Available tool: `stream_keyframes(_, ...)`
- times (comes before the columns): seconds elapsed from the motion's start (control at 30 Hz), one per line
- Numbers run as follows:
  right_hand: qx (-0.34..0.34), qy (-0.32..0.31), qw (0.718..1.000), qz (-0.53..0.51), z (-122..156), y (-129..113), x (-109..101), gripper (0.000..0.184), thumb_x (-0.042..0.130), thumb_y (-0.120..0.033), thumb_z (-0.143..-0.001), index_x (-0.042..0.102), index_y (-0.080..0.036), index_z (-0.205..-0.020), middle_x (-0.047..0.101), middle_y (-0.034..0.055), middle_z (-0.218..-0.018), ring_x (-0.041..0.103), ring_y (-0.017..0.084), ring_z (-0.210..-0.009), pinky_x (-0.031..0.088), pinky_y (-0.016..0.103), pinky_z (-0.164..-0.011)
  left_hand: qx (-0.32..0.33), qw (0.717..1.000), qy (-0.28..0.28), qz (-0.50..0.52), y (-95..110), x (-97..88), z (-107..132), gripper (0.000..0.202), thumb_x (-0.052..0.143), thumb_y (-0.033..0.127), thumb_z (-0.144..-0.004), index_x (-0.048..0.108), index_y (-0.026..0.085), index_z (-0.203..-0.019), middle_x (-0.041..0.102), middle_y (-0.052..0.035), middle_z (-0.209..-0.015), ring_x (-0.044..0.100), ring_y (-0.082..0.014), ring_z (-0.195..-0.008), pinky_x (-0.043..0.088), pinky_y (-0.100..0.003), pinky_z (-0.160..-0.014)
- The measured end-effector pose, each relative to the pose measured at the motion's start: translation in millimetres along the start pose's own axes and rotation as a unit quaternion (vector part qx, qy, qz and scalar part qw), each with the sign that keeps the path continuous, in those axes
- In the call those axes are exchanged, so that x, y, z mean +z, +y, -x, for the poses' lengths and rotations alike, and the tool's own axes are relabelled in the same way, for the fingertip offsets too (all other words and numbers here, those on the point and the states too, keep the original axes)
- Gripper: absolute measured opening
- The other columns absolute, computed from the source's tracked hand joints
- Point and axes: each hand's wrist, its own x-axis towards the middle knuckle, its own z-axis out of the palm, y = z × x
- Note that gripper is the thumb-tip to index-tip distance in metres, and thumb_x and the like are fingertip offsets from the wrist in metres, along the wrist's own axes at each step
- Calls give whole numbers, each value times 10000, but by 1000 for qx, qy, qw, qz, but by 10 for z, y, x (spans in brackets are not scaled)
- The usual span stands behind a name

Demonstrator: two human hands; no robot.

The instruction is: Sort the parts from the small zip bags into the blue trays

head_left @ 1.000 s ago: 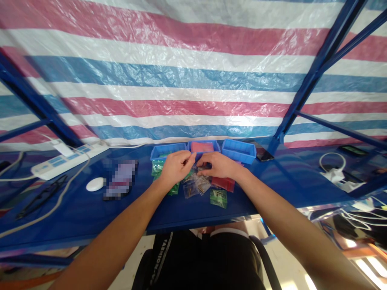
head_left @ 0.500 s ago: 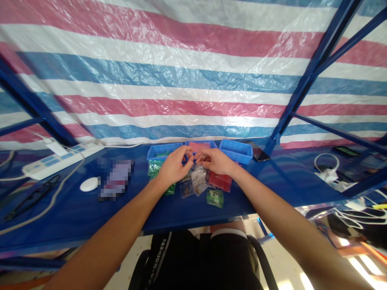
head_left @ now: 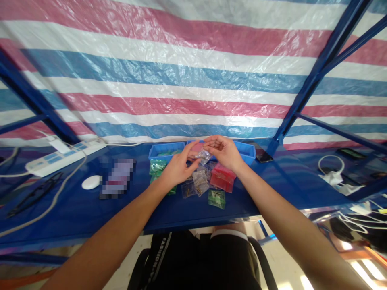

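Note:
Above the pile, a small clear plastic bag (head_left: pixel 204 156) hangs between my hands. My right hand (head_left: pixel 225 152) pinches its upper right side, while my left hand (head_left: pixel 181 164) grips its left edge between thumb and fingers. What is in that bag is too small to make out. Below lie more clear bags (head_left: pixel 200 182) with brass-coloured pieces inside. Green bags (head_left: pixel 157 166) are heaped by my left wrist, and red bags (head_left: pixel 223 178) lie under my right wrist. One green bag (head_left: pixel 217 199) with small pieces sits nearer the table's front edge.
Blue bins stand along the back: the left bin (head_left: pixel 166 149) holds green bags, and the right bin (head_left: pixel 248 150) is partly hidden by my hand. A phone (head_left: pixel 262 154) lies right of them. Leftward are a white power strip (head_left: pixel 65 157), a white oval object (head_left: pixel 91 182) and cables.
My right hand has risen slightly, and the clear bag now shows between my hands. The whole view has shifted a little.

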Motion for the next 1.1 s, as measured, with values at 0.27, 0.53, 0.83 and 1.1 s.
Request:
stream_keyframes(0.27,39,-51,998,-20,39,-100,38,446,888,-478,-832,730,-232,-1169,804,62,-1076,763,218,-952,613,330,-778,-7,996,78,30,-32,19,7,671,660,286,-999,405,242,-1618,785,-77,-1142,774,-219,-925,645,-345,-831)
stream_keyframes(0.53,56,50,997,-14,-17,-60,-42,559,867,-563,-826,640,-243,-1224,753,0,-867,729,185,-641,502,269,-475,-6,992,124,37,-82,-35,-33,401,451,401,-1138,598,211,-1459,780,-98,-1225,767,-201,-953,635,-329,-844)
stream_keyframes(0.83,38,128,991,-27,-77,-37,-150,645,873,-660,-778,549,-263,-1168,693,-10,-907,762,188,-686,554,259,-483,-32,990,113,-73,-55,-101,3,450,442,486,-1141,660,205,-866,638,23,-632,594,-142,-563,432,-274,-600)
stream_keyframes(1.1,60,106,991,-54,-77,-48,-113,568,880,-618,-778,600,-255,-1114,732,4,-887,792,221,-720,634,320,-561,32,999,14,-36,-44,-80,-6,380,384,339,-1139,696,211,-964,783,-47,-949,745,-196,-870,549,-328,-844)
